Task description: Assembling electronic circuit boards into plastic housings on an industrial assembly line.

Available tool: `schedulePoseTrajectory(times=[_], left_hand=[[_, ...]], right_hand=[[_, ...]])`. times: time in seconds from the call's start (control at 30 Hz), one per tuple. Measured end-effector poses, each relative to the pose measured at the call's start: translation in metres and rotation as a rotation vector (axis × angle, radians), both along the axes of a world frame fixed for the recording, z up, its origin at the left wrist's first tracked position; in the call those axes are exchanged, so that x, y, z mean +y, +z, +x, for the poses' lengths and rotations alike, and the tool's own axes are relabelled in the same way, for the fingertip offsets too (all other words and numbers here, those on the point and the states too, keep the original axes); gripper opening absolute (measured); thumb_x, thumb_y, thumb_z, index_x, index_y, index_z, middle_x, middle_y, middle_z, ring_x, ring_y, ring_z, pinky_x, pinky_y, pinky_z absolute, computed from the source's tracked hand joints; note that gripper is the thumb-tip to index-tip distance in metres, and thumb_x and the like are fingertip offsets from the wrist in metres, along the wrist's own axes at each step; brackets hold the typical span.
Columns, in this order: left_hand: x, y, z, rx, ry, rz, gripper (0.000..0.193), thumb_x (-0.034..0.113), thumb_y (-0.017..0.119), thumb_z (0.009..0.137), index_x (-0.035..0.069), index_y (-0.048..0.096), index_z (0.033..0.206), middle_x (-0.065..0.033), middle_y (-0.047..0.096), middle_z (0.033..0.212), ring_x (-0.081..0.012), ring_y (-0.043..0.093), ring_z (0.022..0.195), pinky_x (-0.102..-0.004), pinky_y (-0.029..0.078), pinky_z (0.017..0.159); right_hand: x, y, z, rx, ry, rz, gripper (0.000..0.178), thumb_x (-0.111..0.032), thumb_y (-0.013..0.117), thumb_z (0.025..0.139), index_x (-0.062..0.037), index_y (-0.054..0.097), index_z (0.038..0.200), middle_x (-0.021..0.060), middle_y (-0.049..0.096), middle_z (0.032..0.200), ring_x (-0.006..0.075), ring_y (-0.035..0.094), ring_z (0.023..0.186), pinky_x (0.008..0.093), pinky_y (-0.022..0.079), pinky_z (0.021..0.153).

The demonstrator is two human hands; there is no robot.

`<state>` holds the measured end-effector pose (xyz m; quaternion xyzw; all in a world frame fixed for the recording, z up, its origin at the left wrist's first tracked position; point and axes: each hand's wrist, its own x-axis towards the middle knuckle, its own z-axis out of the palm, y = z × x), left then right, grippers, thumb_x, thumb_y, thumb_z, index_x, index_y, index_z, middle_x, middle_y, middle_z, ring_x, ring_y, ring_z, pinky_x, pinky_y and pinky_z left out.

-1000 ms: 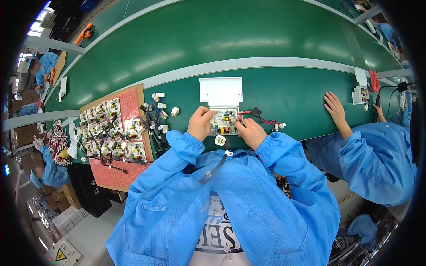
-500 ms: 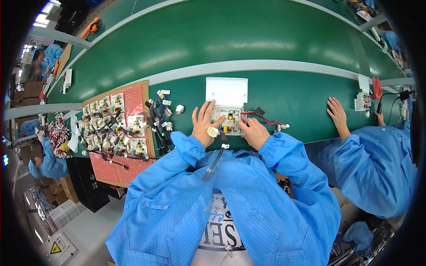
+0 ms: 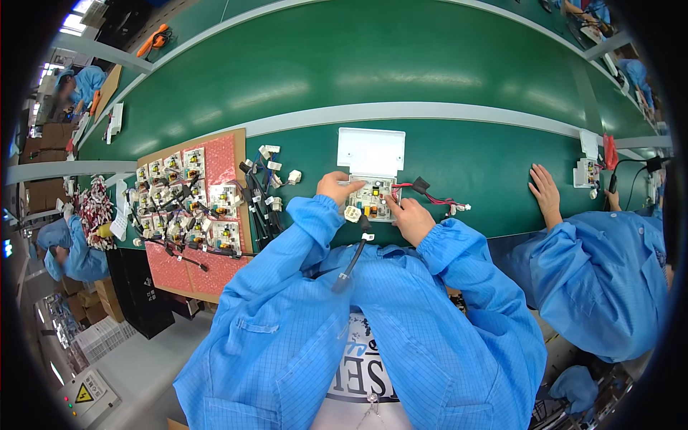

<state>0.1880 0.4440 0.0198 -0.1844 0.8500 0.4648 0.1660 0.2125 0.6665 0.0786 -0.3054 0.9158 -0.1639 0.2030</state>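
Observation:
In front of me lies an opened white plastic case, its flat lid (image 3: 371, 148) folded out on the far side. A circuit board (image 3: 371, 193) with yellow, black and white components sits in the near half. My left hand (image 3: 335, 188) is at its upper left corner, a finger stretched onto the edge. From the right, my right hand (image 3: 413, 221) reaches a stretched index finger to the board's right side. A white connector (image 3: 352, 213) on a black cable (image 3: 351, 264) hangs over the near edge. Red and black wires (image 3: 436, 196) run out to the right.
Several boards with cables (image 3: 188, 193) lie on pink bubble wrap (image 3: 223, 159) over cardboard at left. Loose black cables with white connectors (image 3: 261, 190) lie beside them. At right, a co-worker's hand (image 3: 546, 188) rests on the green table (image 3: 487, 161) near another opened case (image 3: 586, 170).
My left hand has drawn up from the board's left side to its upper left corner, its fingers less spread. My right index finger now stretches onto the board's right side.

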Motion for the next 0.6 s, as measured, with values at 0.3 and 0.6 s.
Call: schedulePoseTrajectory(times=[0.3,0.6], left_hand=[[0.007,0.026,-0.015,-0.183,-0.13,-0.195,0.057,0.043,0.076,0.057,-0.002,0.062,0.09,-0.0186,0.062,0.091,-0.03,0.058,0.089,-0.0355,0.046,0.076],[0.0,-0.011,-0.019,-0.094,-0.218,-0.012,0.048,0.043,0.072,0.062,0.0,0.066,0.082,-0.0155,0.064,0.082,-0.028,0.062,0.075,-0.0351,0.048,0.069]], right_hand=[[0.0,0.0,-0.007,-0.055,-0.021,-0.016,0.059,-0.007,0.066,0.065,-0.0044,0.045,0.12,0.0166,0.054,0.087,0.0307,0.054,0.085,0.0373,0.046,0.072],[0.0,0.008,-0.015,-0.141,-0.032,-0.037,0.057,-0.006,0.068,0.062,-0.0057,0.05,0.116,0.0177,0.055,0.084,0.0337,0.056,0.08,0.04,0.046,0.07]])
